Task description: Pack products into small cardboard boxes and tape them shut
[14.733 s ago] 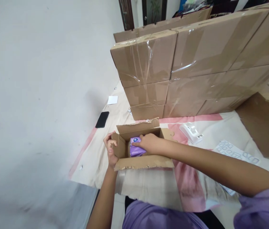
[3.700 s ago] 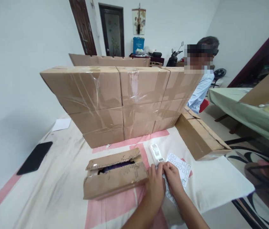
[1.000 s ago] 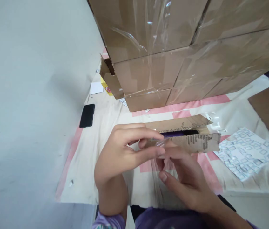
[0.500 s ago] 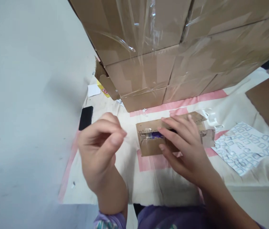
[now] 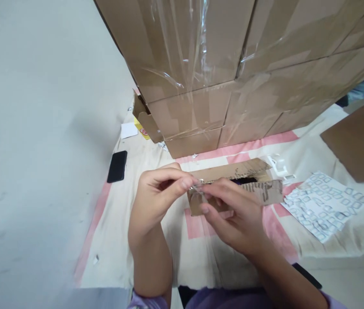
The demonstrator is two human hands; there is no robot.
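1. One strip of clear tape (image 5: 197, 188) is pinched by the left hand (image 5: 156, 199); the right hand (image 5: 238, 214) curls beside it, grip unclear.
2. Just beyond, the brown box (image 5: 223, 172) lies lengthwise left to right, right end slightly farther; torn flaps, something purple (image 5: 238, 182) inside.
3. Far: stacked cartons (image 5: 194, 109).

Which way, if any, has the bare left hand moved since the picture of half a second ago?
Yes, rightward: the bare left hand now appears farther from the flat, black, rectangular phone, closer to the bare right hand.
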